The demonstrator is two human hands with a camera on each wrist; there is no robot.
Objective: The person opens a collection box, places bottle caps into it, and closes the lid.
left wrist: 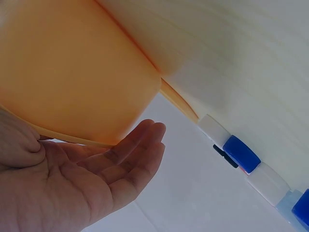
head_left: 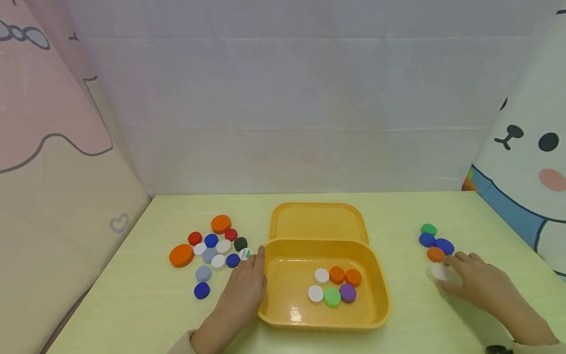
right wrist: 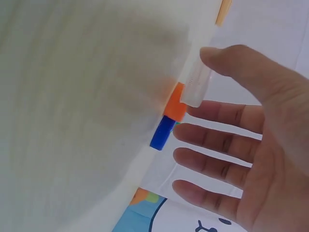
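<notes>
My right hand pinches a white bottle cap between thumb and index finger on the right side of the table. Its other fingers are spread apart. Touching or just beyond that cap is an orange cap, with two blue caps and a green cap behind. At the left wall of the yellow box, my left hand holds the rim, its fingers along the outside and the thumb over the edge. Inside the box lie several caps, among them a purple cap and a light green cap.
Left of the box, several loose caps are scattered, including large orange caps, dark blue caps and a black cap. A yellow lid lies behind the box. Cloth walls stand at the table's back and sides.
</notes>
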